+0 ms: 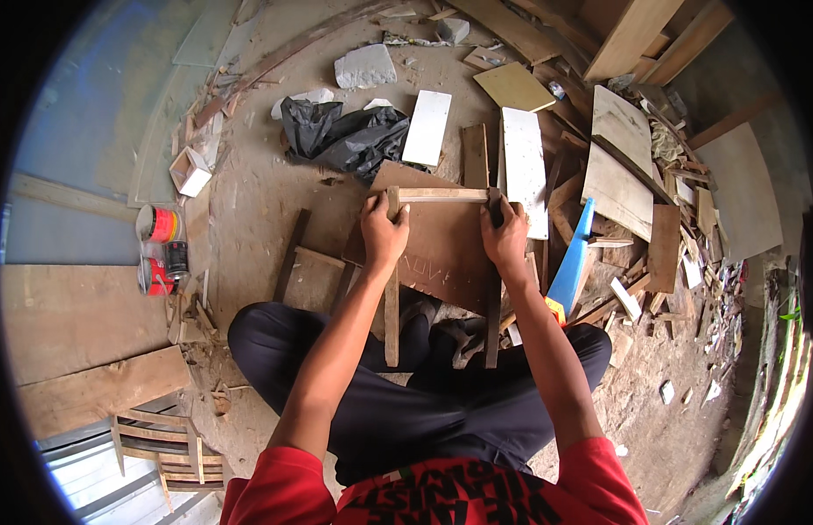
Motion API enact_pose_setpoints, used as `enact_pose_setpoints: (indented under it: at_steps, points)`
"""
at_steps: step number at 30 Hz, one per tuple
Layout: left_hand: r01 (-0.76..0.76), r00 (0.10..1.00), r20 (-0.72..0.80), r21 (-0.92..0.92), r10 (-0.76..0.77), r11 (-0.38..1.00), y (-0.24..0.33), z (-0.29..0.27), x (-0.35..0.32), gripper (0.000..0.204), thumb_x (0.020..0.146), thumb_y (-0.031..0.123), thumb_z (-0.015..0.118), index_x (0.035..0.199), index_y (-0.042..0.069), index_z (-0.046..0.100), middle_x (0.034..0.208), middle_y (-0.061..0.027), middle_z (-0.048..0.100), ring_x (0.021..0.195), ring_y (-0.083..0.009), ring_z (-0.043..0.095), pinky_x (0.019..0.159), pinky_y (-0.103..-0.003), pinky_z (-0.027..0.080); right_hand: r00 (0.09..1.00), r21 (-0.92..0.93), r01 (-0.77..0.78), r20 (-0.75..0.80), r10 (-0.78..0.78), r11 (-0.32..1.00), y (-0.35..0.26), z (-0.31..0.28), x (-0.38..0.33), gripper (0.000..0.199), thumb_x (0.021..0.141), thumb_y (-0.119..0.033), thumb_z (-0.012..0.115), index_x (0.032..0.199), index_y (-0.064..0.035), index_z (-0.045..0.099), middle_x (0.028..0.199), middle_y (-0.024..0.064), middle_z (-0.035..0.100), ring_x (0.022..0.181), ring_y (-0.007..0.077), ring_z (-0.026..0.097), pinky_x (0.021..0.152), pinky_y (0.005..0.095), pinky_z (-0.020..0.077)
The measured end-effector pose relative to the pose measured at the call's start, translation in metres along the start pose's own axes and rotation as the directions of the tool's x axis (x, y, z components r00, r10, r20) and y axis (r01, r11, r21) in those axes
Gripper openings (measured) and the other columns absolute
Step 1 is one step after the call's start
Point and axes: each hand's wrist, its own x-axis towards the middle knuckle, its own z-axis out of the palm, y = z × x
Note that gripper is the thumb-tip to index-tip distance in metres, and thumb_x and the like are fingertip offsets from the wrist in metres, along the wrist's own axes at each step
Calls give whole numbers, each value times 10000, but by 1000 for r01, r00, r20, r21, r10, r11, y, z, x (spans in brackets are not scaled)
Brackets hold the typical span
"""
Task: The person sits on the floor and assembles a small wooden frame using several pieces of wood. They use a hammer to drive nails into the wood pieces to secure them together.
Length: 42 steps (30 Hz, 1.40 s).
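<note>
A small wooden frame (443, 194) is in front of me, made of two long strips joined by a crossbar at their far ends. My left hand (385, 233) is closed around its left strip, just below the corner. On the opposite corner, my right hand (506, 236) grips the darker right strip. The near ends of both strips reach back toward my crossed legs. Beneath the frame lies a brown board (446, 254) with pale marks scratched on it. Right of my right forearm is a handsaw (571, 262) with a blue blade, its yellow and red handle partly hidden.
Left of me are several cans (158, 224). Ahead lie a black plastic bag (345, 136), a stone block (365, 66) and a white panel (427, 129). Wood scraps and boards (625, 162) crowd the right. Dark wooden strips (292, 256) rest left of the frame.
</note>
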Motion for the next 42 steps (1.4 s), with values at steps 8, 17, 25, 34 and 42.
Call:
enact_pose_setpoints:
  at_steps: [8, 17, 25, 34, 42]
  points:
    - [-3, 1000, 16, 72, 2, 997, -10, 1, 2, 533, 846, 172, 697, 1274, -116, 563, 1212, -289, 579, 1151, -431, 556, 1006, -472, 449, 976, 218, -154, -120, 183, 964, 2, -22, 4, 325, 899, -249, 677, 1044, 42, 680, 942, 283, 640, 890, 441, 632, 788, 460, 498]
    - [2, 999, 41, 35, -3, 999, -6, 7, 4, 519, 838, 178, 696, 1258, -102, 577, 1225, -286, 574, 1147, -432, 560, 1005, -467, 454, 884, 58, -464, -40, 466, 884, 132, -62, -51, 467, 879, -284, 702, 1178, 62, 610, 1048, 252, 654, 971, 398, 639, 859, 468, 496]
    - [-15, 996, 84, 104, 6, 994, -13, -5, 0, 515, 824, 129, 700, 1275, -86, 574, 1267, -270, 556, 1184, -428, 541, 1027, -465, 441, 961, -97, 229, 182, -209, 969, -51, -33, -11, 646, 893, -265, 706, 1434, -27, 446, 1432, 227, 455, 1345, 377, 429, 1137, 469, 342]
    - [-256, 931, 292, 96, 219, 962, 33, -2, -23, 546, 867, 33, 632, 1372, -87, 464, 1401, -262, 455, 1257, -445, 496, 1044, -450, 447, 993, -143, 88, 91, -75, 986, 28, -18, 6, 248, 980, -267, 543, 1093, -47, 566, 1154, 183, 634, 1146, 354, 574, 1001, 586, 375]
    - [-578, 702, 529, 33, 477, 815, 86, 40, -35, 445, 935, 228, 631, 1345, 69, 558, 1343, -124, 587, 1212, -367, 553, 1017, -486, 413, 891, -26, -438, -148, 430, 898, 166, -78, -124, 275, 975, -242, 584, 1042, 4, 482, 763, 312, 640, 753, 516, 643, 669, 565, 504]
